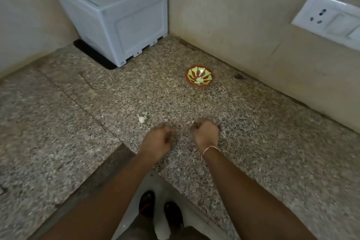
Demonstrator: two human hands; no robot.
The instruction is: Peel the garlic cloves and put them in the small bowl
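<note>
Both hands hover low over the counter (pixel 253 132), the right hand (pixel 206 132) pinching a small clove, the left hand (pixel 158 142) curled, contents unclear. The bowl (pixel 199 77) sits far off; a slippery clove could drop en route.

Bare forearms, a red-and-white thread (pixel 209 150) round the right wrist, and seemingly dark shoes (pixel 173 213).

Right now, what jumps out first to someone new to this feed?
The small bowl, red-rimmed with a yellow pattern, stands out on the speckled granite counter near the back wall, with something pale inside. In front, the left hand and right hand are curled over the counter, a pale scrap at the right fingertips, and bits of garlic lie just left of them. A white box fills the far corner.
</note>
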